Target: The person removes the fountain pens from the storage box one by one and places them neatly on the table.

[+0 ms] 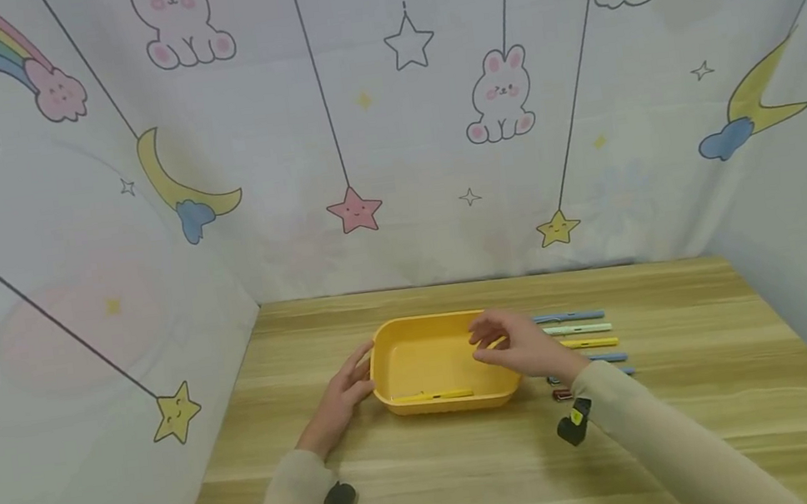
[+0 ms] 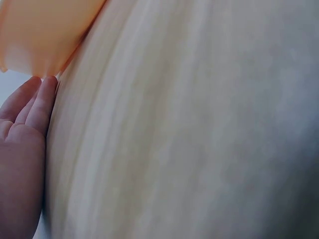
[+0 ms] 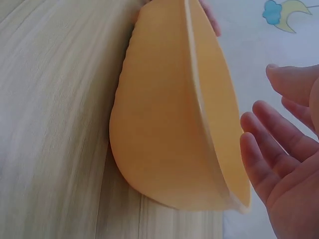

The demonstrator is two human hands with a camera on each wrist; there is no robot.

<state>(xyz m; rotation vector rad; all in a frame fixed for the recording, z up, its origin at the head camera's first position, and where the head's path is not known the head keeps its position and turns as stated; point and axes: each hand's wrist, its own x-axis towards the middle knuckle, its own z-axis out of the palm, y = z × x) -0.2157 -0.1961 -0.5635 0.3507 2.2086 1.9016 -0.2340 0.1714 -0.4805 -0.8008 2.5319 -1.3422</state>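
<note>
A yellow plastic basin (image 1: 424, 359) stands on the wooden table, and a yellow pen (image 1: 436, 397) lies inside along its near wall. My left hand (image 1: 342, 398) rests against the basin's left end, fingers extended; the left wrist view shows its fingertips (image 2: 49, 82) right at the basin wall. Over the right end of the basin hovers my right hand (image 1: 521, 344), with thumb and fingers loosely bent and apart. Nothing is between them in the right wrist view, where the fingers (image 3: 271, 149) overlap the basin's rim.
To the right of the basin lies a row of several pens, among them a blue pen (image 1: 585, 315), a pale green pen (image 1: 587, 329) and a yellow pen (image 1: 599, 342). A dark red piece (image 1: 560, 394) shows at the near end. Printed curtains (image 1: 440, 239) enclose the table.
</note>
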